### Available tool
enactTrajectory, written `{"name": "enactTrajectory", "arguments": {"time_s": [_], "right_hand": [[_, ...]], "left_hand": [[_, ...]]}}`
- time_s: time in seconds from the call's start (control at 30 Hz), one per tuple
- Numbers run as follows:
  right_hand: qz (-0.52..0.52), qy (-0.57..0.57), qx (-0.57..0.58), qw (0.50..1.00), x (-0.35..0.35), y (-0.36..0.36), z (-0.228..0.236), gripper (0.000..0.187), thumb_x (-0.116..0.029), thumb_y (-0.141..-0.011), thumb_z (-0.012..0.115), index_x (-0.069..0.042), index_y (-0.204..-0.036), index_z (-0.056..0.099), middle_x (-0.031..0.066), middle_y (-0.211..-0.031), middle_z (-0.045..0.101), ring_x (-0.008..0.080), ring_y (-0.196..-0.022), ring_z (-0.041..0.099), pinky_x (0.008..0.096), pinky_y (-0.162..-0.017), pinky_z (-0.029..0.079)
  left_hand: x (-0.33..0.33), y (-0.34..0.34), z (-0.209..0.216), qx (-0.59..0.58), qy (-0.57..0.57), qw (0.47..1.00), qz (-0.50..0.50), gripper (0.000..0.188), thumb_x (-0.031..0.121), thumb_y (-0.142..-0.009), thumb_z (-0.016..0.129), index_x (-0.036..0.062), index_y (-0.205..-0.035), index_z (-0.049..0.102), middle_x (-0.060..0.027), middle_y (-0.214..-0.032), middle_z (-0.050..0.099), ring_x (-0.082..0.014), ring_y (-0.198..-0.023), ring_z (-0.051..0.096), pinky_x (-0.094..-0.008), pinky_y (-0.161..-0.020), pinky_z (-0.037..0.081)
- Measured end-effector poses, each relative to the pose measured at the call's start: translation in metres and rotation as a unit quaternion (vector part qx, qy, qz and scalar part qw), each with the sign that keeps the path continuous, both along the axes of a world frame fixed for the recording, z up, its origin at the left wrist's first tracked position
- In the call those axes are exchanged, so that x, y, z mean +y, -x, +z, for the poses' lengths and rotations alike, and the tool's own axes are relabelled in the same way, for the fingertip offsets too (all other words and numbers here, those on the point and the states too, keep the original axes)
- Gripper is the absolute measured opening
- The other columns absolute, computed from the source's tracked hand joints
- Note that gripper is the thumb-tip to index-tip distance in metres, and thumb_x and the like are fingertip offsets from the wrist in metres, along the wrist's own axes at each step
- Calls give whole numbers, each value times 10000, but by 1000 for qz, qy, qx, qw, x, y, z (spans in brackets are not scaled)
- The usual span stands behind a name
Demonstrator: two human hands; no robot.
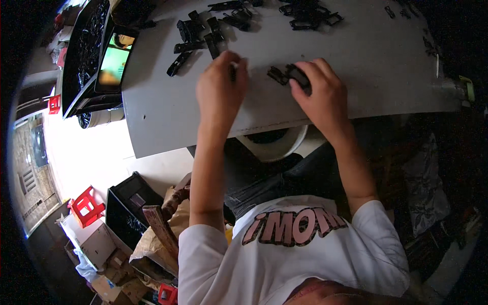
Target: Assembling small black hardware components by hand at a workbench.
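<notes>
Gripping black plastic part (288,73) with right hand (320,89) fingers clamped on it just above the grey bench (366,56), long axis running left-right, left hand (219,89) fingers pinching a small pale piece (235,66) just left of it.

On the grey worktop (356,61), the right hand (317,86) presses its grip around a black plastic part (287,73), while the left hand (221,86) pinches a thin pale tool (234,66) just beside it. Loose black parts (203,35) lie scattered farther back, with another heap (310,15) behind the right hand. A lit phone screen (116,63) leans at the worktop's left edge.
</notes>
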State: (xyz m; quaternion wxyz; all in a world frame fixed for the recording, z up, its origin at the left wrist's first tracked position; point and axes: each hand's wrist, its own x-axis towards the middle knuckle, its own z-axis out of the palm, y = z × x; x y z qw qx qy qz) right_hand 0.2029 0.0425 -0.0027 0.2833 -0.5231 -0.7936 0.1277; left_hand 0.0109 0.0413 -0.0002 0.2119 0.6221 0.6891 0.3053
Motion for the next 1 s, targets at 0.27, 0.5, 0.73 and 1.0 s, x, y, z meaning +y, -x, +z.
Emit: {"name": "enactTrajectory", "arguments": {"time_s": [0.27, 0.5, 0.73, 1.0], "right_hand": [[10, 5, -48, 999, 2, 26, -4, 270, -146, -770, 686, -49, -994, 570, 91, -938, 557, 273, -796, 604, 373, -650, 507], [-17, 46, -98, 994, 3, 30, -7, 255, -156, -782, 670, -34, -986, 574, 102, -974, 562, 313, -846, 595, 394, -697, 495], [-16, -14, -98, 995, 1, 16, -10, 241, -126, -789, 660, -25, -989, 572, 115, -997, 569, 325, -855, 602, 387, -692, 500], [-23, 30, -102, 994, -1, 14, -8, 249, -81, -771, 647, -16, -993, 557, 133, -1015, 555, 336, -927, 579, 404, -736, 494]], "left_hand": [[-17, 47, -13, 89, -98, 985, 111, 180, 245, -835, 608, 66, -837, 590, -99, -745, 612, -293, -700, 604, -389, -602, 454], [22, 25, -6, 237, -33, 958, 156, 314, 334, -803, 644, 89, -966, 536, -107, -962, 569, -342, -793, 622, -428, -644, 491], [15, 28, 2, 217, 2, 966, 137, 207, 220, -751, 667, 78, -890, 606, -95, -998, 557, -322, -748, 639, -420, -627, 506], [21, 31, -2, 256, -15, 965, 48, 239, 131, -705, 668, 98, -930, 595, -121, -960, 587, -328, -755, 635, -427, -633, 497]]}}
